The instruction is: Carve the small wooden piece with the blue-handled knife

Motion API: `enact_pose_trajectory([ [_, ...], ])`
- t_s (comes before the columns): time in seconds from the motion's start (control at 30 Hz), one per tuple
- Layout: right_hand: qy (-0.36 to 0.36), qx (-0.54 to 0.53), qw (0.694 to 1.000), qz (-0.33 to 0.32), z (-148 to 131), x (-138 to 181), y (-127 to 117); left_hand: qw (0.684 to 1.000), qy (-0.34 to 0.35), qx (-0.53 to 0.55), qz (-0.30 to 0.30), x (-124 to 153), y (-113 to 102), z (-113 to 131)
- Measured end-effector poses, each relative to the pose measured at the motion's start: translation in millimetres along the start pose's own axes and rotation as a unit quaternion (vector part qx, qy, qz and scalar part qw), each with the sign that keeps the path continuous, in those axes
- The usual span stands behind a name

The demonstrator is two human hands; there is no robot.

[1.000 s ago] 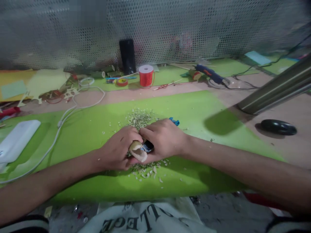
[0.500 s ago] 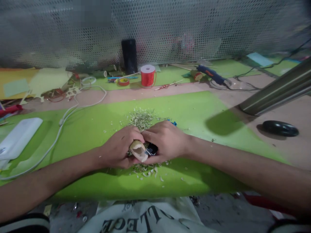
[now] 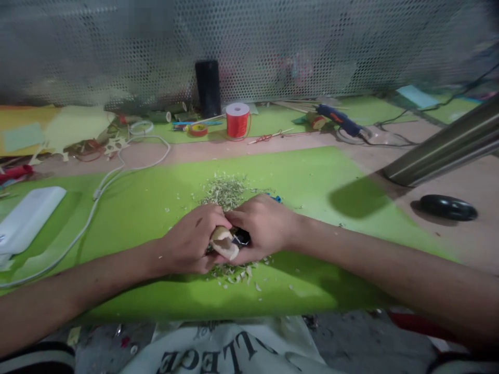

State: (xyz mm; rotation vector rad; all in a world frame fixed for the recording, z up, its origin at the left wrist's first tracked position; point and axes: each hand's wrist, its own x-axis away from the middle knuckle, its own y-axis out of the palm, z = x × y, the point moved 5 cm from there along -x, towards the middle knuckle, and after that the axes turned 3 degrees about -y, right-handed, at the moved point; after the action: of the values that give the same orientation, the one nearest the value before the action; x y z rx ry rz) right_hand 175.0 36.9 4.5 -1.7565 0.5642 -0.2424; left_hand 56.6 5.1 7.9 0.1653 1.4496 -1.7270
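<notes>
My left hand (image 3: 193, 236) is closed around a short hollow bamboo tube (image 3: 225, 244), its pale, jagged open end facing me. Pressed close beside it, my right hand (image 3: 263, 226) wraps round a utility knife (image 3: 242, 238). The knife's black front part shows between the hands, and a blue bit past the knuckles may be its other end. Its blade tip lies at the tube's rim, partly hidden by my fingers. Pale shavings (image 3: 226, 189) are heaped behind my hands and scattered in front of them on the green mat (image 3: 312, 171).
At the back stand a red thread spool (image 3: 237, 122), a dark phone (image 3: 208, 88) and a roll of tape (image 3: 198, 130). To the right are a blue glue gun (image 3: 339, 119), a metal post (image 3: 440, 140) and a black oval object (image 3: 448, 207). A white power bank (image 3: 33, 218) with cable lies left.
Both hands stay together with the tube and knife, shifted only very slightly. The tube's open end has moved a touch to the right. The view has shifted a little.
</notes>
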Motion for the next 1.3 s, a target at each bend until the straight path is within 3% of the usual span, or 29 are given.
enact_pose_trajectory([
  [0.67, -0.02, 0.016, 1.0, -0.001, -5, -4, 0, 1.0, -0.016, 0.017, -0.011, 1, -4, 10],
  [0.9, 0.028, 0.045, 0.998, 0.04, -2, 1, -6, 0.999, -0.011, -0.042, 0.001, 0, -8, 6],
  [1.17, 0.105, 0.06, 0.993, 0.019, 7, 2, -12, 0.991, -0.068, -0.116, -0.009, 1, -11, -4],
  [1.3, 0.104, 0.066, 0.992, 0.032, 8, 1, -12, 0.991, -0.072, -0.116, 0.005, -1, -11, -7],
])
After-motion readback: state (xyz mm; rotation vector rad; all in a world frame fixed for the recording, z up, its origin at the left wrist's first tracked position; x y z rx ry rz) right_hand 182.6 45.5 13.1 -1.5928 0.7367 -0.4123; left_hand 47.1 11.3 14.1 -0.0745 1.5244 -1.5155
